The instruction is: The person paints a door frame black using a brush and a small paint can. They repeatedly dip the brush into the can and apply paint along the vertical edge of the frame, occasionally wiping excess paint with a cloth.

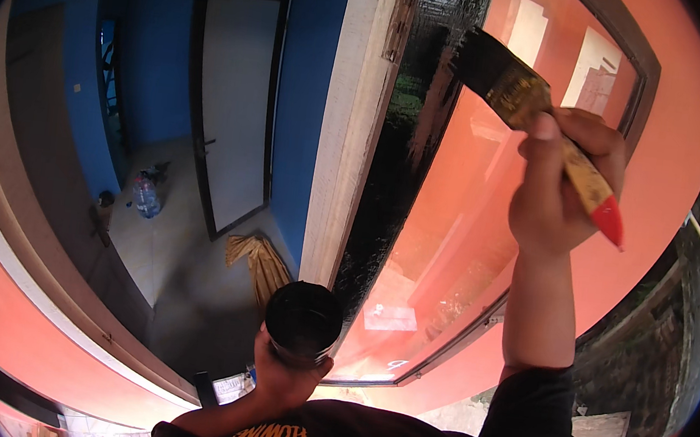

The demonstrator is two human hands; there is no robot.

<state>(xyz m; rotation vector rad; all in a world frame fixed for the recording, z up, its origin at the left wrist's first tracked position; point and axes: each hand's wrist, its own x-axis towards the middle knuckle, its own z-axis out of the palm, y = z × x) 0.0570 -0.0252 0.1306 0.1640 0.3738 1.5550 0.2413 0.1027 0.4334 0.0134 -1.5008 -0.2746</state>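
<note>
A flat paintbrush (513, 89) with black-coated bristles and a red-tipped wooden handle is gripped in my right hand (562, 185). Its bristles are raised beside a frame strip (414, 131) covered in glossy black paint, streaky toward the top. I cannot tell whether the bristles touch the strip. Down at the lower middle, my left hand (286, 378) is wrapped round a can (303, 320) whose inside looks black. The can is held upright near the foot of the black strip. A glass pane (443, 228) with pinkish reflections borders the strip on its right.
An unpainted wooden post (346, 133) with a hinge runs along the left of the black strip. Past the doorway are a blue-walled room, a pale door (238, 104), a clear plastic bottle (146, 197) and gold cloth (260, 264). An orange wall (676, 116) rises at right.
</note>
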